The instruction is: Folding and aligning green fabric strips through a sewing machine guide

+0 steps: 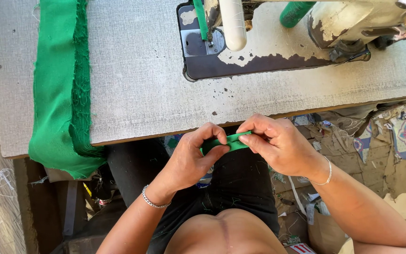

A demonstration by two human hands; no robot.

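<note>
Both the left hand (191, 157) and the right hand (278, 143) pinch a narrow folded green fabric strip (231, 141) just below the grey textured surface (137, 80), which carries a worn sewing machine (306, 33) and stacked green cloth (59, 89); fabric scraps (400, 136) litter the floor.

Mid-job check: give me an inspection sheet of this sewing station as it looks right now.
Surface: grey sewing table, worn and speckled.
Job's things: small green fabric strip pinched between left hand and right hand, over the lap, off the table.
Clutter: stack of green cloth draped over the table's left edge, frayed.
Grippers: both hands shut on the strip.
Cables: nothing seen.
Surroundings: sewing machine with chipped paint, green tape at its needle; fabric scraps on the floor at right.
</note>
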